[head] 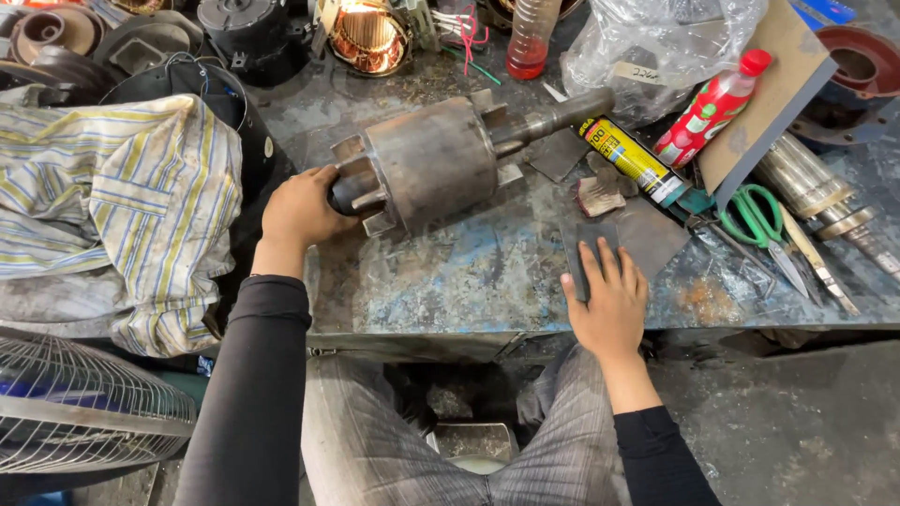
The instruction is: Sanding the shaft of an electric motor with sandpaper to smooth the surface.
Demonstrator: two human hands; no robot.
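Dull grey metal rotor (431, 164) on scuffed, rusty steel benchtop (450, 281)

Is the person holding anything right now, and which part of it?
The left hand grips the near end of the motor rotor, which lies on the workbench. The right hand only presses flat on a dark sheet.

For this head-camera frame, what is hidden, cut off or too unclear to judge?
- Near end of the grey metal motor rotor: covered by the left hand.
- Dark grey abrasive sheet: its near corner lies under the right hand.
- Green-handled scissors: blade tips blend into the clutter.
- White wire fan guard: cut by the left edge.
- Clear plastic bag: contents unreadable.
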